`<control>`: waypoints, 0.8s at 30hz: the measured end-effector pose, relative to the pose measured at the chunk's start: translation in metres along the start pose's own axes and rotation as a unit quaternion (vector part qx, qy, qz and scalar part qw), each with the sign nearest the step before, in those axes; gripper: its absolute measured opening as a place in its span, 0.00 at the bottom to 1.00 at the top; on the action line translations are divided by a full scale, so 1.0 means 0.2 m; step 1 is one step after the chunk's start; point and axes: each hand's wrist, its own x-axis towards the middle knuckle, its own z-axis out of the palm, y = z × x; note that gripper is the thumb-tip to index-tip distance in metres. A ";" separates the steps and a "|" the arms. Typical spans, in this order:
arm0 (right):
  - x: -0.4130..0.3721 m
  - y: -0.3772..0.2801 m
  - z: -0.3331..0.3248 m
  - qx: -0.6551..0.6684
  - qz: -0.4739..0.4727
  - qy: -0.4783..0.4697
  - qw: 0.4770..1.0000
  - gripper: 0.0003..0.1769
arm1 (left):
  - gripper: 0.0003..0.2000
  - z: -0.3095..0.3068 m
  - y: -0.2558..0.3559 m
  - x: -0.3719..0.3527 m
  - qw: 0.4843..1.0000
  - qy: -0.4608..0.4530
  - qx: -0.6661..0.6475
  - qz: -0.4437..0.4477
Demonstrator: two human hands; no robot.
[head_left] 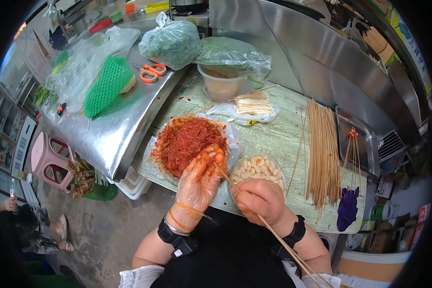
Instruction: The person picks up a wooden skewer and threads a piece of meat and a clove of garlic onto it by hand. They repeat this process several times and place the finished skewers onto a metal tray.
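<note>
Skewers (273,233), thin and wooden, in the right hand (260,199), slanting from lower right of the frame to the centre. Right fingers bare, clenched round the shafts. Left hand (197,180) in a wrinkled clear glove (189,193) smeared red; fingers curled at a tip, cannot tell whether closed on anything. Could slip against slick, coated fingertips, or prick one if pushed too hard. Could also knock the garlic (257,168), just beside the right knuckles, through a careless wrist swing. Left of centre, meat (189,139), red, wet, lumpy, heaped over crinkled plastic (234,139). Garlic smooth, pale, plump. At right, straight dry sticks (321,153) on a streaky green table (278,132).
</note>
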 end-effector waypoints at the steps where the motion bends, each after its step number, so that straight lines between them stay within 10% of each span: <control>1: 0.01 0.00 0.00 0.000 0.000 0.000 1.000 0.06 | 0.17 -0.01 0.00 0.00 1.000 0.009 0.004 0.004; 24: 0.13 0.05 0.11 0.019 0.110 -0.040 0.993 0.05 | 0.15 -0.05 0.05 0.07 0.961 0.029 0.253 0.113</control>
